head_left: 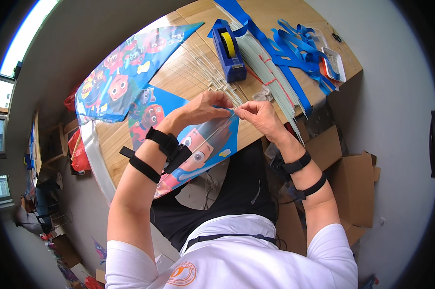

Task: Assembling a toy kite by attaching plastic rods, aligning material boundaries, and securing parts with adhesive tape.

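A blue kite sail (198, 149) printed with large cartoon faces hangs over the table's near edge toward my lap. My left hand (205, 107) pinches at its upper right corner, palm down. Close against it, my right hand (261, 118) has thumb and forefinger pressed together on the same corner. The small detail between the fingertips is too fine to make out. Just beyond my left fingers lies a fan of thin pale rods (203, 67) with small light fittings at their near ends.
A blue tape dispenser (232, 62) with a yellow core stands past the rods. Right of it lie bundled pale rods (270, 72), blue ribbons (294, 43) and a small white tray (334, 65). More printed sails (126, 77) cover the left; cardboard boxes (352, 188) stand lower right.
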